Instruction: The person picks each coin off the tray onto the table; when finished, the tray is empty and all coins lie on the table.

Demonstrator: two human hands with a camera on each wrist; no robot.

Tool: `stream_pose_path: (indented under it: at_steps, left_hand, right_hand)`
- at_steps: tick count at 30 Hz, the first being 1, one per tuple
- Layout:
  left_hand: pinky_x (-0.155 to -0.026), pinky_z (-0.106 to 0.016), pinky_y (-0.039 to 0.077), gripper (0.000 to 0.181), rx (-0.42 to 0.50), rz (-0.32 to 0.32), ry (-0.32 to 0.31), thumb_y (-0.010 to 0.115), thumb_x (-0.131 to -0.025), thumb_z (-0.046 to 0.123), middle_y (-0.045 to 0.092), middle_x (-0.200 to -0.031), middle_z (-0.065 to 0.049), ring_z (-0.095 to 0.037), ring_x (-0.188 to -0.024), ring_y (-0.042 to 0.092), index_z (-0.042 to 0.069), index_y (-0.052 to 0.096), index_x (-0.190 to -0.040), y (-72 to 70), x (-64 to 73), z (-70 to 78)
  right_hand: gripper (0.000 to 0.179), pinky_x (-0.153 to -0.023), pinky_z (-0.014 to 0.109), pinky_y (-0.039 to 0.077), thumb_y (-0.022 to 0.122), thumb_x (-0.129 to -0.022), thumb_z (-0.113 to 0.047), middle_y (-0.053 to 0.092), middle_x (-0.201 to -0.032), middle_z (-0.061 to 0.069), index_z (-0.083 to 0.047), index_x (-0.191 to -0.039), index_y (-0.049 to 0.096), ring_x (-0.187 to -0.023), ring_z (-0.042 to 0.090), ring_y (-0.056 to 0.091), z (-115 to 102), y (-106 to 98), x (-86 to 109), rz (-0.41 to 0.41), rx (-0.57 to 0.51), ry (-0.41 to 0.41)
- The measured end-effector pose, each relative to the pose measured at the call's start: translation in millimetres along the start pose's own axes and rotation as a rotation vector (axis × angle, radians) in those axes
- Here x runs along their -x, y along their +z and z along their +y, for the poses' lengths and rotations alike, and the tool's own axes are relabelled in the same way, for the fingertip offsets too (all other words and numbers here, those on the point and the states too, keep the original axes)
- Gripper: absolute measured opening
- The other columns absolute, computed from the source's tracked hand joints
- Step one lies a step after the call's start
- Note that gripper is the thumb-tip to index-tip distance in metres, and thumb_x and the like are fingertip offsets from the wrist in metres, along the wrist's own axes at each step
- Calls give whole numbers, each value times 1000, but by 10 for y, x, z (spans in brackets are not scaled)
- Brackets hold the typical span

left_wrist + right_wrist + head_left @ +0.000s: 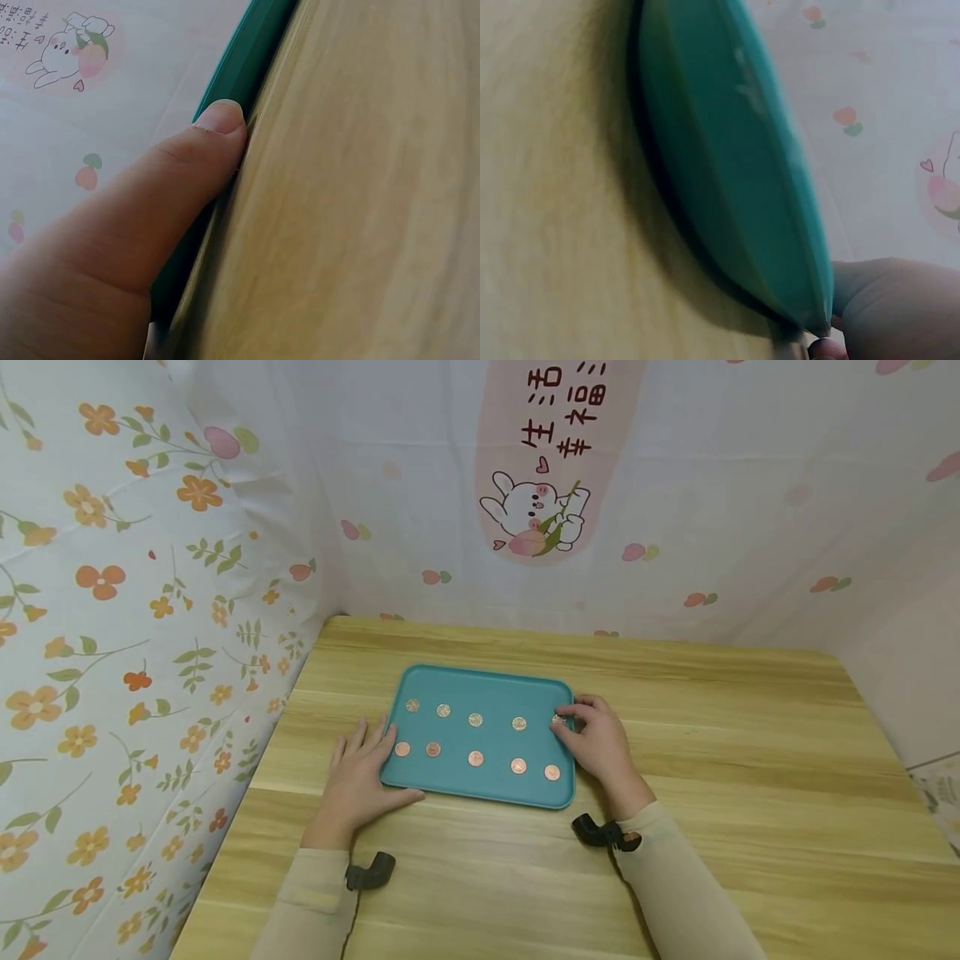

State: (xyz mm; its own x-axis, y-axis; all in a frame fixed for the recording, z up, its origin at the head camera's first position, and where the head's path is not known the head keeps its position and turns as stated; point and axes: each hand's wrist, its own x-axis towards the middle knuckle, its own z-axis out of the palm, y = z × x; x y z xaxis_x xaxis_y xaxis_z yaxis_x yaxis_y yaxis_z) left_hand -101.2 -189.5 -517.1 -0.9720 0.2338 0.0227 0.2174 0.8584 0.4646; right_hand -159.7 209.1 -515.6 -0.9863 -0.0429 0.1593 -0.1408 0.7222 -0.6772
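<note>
A teal tray [495, 693] lies on the wooden table, bearing two rows of coins. The far row is gold-toned, such as the coin [476, 720] in its middle; the near row is copper-coloured, such as the coin [476, 758]. My left hand [358, 781] rests spread at the tray's left end, fingers on the rim and thumb along the front edge. In the left wrist view the thumb [180, 165] touches the tray's side. My right hand [600, 739] reaches over the right rim, pinching the far row's last coin [558, 719] between thumb and forefinger. That coin is partly hidden by the fingertips.
The wooden table [712, 752] extends widely to the right of the tray. Behind it hangs a pale curtain [420, 510] with a printed rabbit, and a floral curtain [150, 635] hangs on the left. Black wrist devices [372, 872] sit on both sleeves.
</note>
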Motion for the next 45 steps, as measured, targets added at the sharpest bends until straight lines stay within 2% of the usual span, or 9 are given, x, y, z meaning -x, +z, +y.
stream_pose_path:
  at_steps: [6,14,25,29,33,39,45]
  left_hand:
    - [-126,-69,4,124,-16,3,-1,89,-71,68,30,-173,-16,-46,-161,12,3,40,-164,6,11,2]
    - [-126,-69,4,126,-19,4,3,90,-70,68,29,-173,-17,-47,-161,14,2,40,-164,4,14,31]
    - [-126,-69,4,127,-9,-3,-6,91,-70,67,29,-173,-16,-46,-161,13,3,38,-165,6,-5,29]
    - [-126,-69,4,127,-9,-3,-5,91,-70,67,28,-174,-16,-46,-161,13,3,38,-165,-5,-15,30]
    - [-126,-69,4,127,-13,-2,-2,91,-69,68,28,-174,-16,-46,-161,13,3,38,-165,-6,-17,23]
    - [-126,-68,4,127,-10,-6,-3,91,-70,68,28,-174,-16,-46,-161,13,3,37,-165,2,-2,10]
    - [-126,-68,5,126,-10,-8,-5,91,-70,67,29,-174,-16,-46,-161,13,3,38,-165,-7,19,10]
  right_hand:
    - [31,-97,58,55,83,-95,-18,60,-141,28,1,-119,81,-117,43,66,3,-21,-9,-7,-7,12]
    - [26,-97,57,54,84,-94,-16,59,-143,26,1,-114,80,-116,43,65,8,-38,-2,-18,-34,50]
    - [12,-96,52,58,91,-86,-10,65,-132,19,-3,-93,83,-121,38,64,65,-23,23,99,-180,-22]
    - [10,-86,41,59,92,-85,-10,74,-112,11,-7,-90,84,-105,29,68,77,-13,24,91,-169,-63]
    - [9,-75,32,55,92,-86,-12,77,-96,3,-11,-91,85,-88,22,66,61,-17,37,52,-145,-103]
    - [11,-80,26,58,89,-89,-10,78,-106,6,-10,-100,86,-99,23,70,65,-23,72,39,-171,-110]
    - [11,-81,14,54,86,-91,-5,75,-111,12,-7,-102,86,-102,26,72,143,-23,97,53,-225,-103]
